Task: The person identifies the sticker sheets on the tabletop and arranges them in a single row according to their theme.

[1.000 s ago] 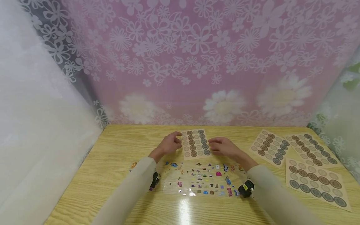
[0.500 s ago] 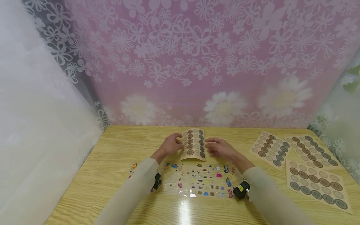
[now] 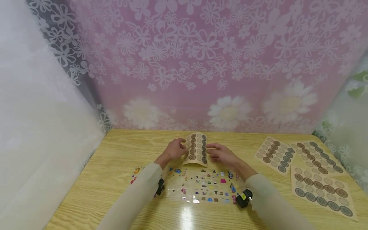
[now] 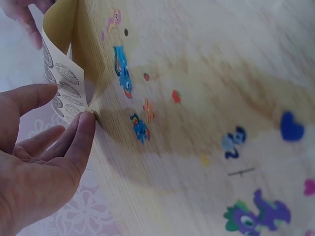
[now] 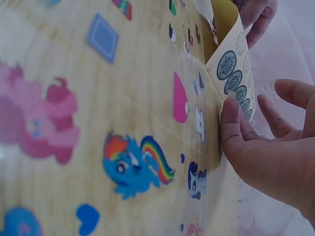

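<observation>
A cream sheet of round stickers stands arched upward at the middle of the table's far part, rows of brown and grey circles on it. Along its left edge, the fingertips of my left hand touch the paper, with the thumb apart from them. On the opposite side, my right hand has loosely bent fingers against the right edge. Nearer my body lies a clear sheet printed with small colourful ponies, hats and clothes.
Three more sheets of round stickers lie flat at the right of the wooden table. A floral curtain hangs behind the far edge.
The round-sticker sheet went from nearly flat to bowed upward, and its width narrowed. My right hand moved left with its edge; the left hand stayed almost in place.
</observation>
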Demonstrator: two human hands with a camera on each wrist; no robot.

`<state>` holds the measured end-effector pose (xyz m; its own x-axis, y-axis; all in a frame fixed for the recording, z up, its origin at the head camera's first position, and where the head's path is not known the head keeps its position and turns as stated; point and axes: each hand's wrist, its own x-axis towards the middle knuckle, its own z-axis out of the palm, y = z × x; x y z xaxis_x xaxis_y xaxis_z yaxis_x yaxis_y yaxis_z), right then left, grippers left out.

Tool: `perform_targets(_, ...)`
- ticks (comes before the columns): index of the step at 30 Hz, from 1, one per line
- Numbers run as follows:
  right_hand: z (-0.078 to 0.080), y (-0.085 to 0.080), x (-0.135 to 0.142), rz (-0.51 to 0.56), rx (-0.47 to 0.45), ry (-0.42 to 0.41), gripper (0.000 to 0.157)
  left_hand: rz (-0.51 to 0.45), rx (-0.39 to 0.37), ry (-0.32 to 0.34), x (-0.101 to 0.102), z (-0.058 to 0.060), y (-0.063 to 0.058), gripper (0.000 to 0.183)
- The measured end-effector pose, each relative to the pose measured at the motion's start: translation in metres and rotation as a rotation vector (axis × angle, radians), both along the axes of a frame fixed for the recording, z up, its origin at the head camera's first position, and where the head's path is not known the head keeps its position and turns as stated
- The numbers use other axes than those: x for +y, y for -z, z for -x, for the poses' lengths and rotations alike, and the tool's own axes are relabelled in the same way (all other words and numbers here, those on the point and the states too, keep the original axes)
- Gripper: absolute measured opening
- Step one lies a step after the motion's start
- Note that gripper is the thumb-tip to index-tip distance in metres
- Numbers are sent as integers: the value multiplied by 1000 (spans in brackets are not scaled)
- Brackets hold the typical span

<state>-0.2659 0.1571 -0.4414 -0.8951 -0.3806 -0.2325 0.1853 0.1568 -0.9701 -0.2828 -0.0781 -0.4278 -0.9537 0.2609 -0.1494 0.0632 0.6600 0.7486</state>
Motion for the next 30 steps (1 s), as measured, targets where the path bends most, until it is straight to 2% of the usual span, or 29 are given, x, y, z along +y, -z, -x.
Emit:
perform_targets(6,-5,-4,-4,-37,51,25,40,9,11,1,1,0,0,54)
perform_targets(12,-8,-9,-11,-42,40,59,42,9,31,-3,1,-1,-1,56)
perform_targets(19,-4,-8,-10,120,-99,101,50,-18,25,-8,3,-3,0,56)
perform_targets(24,-2,-6,-9,165,-123,79,53,-16,33,4,3,-3,1,54)
perform_targets(27,-3,-5,-11,109,-102,85,50,0,30,18,2,-1,1,54)
perform_targets(30,-3,-4,-14,-16,-40,90,49,29,35,22,-2,1,2,55)
